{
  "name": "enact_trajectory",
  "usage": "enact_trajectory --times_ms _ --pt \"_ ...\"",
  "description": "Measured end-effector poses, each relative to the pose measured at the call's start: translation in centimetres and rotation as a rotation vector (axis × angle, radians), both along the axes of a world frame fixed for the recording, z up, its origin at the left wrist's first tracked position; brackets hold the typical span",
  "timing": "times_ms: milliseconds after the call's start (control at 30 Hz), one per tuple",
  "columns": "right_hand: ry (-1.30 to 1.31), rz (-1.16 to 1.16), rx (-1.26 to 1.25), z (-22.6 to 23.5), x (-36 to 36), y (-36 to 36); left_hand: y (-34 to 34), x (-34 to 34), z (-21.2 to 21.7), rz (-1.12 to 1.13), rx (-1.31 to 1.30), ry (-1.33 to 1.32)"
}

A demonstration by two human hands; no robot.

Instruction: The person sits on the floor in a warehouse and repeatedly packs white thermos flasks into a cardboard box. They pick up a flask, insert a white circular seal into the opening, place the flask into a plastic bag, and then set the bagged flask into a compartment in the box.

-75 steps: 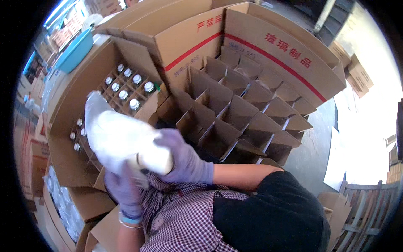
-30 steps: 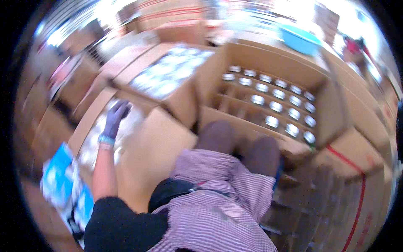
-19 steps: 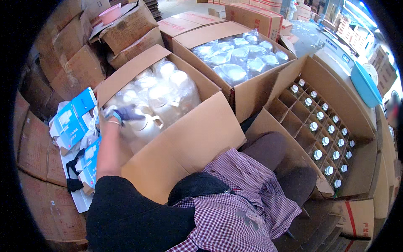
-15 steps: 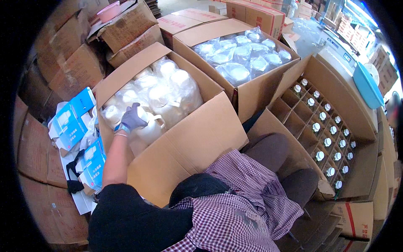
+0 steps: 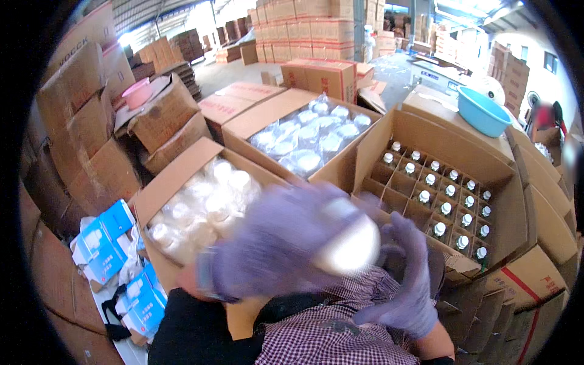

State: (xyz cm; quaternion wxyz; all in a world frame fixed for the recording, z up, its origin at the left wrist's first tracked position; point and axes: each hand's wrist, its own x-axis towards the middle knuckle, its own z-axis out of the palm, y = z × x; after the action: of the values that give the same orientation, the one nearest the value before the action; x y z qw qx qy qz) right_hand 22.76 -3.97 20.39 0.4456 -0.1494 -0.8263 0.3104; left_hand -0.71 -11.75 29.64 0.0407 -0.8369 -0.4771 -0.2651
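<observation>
White vessel (image 5: 353, 248) in the left hand (image 5: 274, 237), held up over the checked apron (image 5: 322, 344).
Nearest, the left hand's grip, gloved in purple and motion-blurred, is curled on the vessel; the right hand (image 5: 409, 283), gloved alike, has its grip spread just beside it, and I cannot tell if they touch. Beyond the hands, an open carton (image 5: 176, 173) at left holds white vessels in clear plastic, while a divided carton (image 5: 450, 143) at right holds white-capped bottles (image 5: 446, 208). Behind and between these 2, a wrapped-ware carton (image 5: 274, 112) stands open. Farther right is a light-blue basin (image 5: 483, 115); stacked cartons (image 5: 304, 30) rise farthest back.
</observation>
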Motion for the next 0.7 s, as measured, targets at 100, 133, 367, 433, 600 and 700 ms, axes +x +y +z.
enact_trajectory --times_ms 100,133,367,433,600,700 --pt "-0.269 -0.314 0.139 -1.9 2.0 -0.8 2.7 4.9 -5.1 -0.219 -0.276 -0.187" --pt "-0.444 -0.373 0.148 -3.2 4.2 -0.2 3.4 4.8 -6.7 -0.222 -0.206 -0.173" --pt "0.061 -0.642 -0.732 -17.4 19.5 -3.5 5.8 2.7 -23.2 -0.13 -0.645 -0.381" --pt "0.077 -0.708 -0.847 -19.4 19.0 -4.1 6.5 4.7 -27.6 -0.226 -0.635 -0.606" --pt "0.282 -0.412 -0.811 -13.7 15.2 -0.8 9.4 7.7 -26.4 0.134 -0.356 -1.025" --pt "-0.093 -0.371 0.107 -10.3 13.7 1.2 13.1 5.7 -23.8 0.109 -0.445 -1.158"
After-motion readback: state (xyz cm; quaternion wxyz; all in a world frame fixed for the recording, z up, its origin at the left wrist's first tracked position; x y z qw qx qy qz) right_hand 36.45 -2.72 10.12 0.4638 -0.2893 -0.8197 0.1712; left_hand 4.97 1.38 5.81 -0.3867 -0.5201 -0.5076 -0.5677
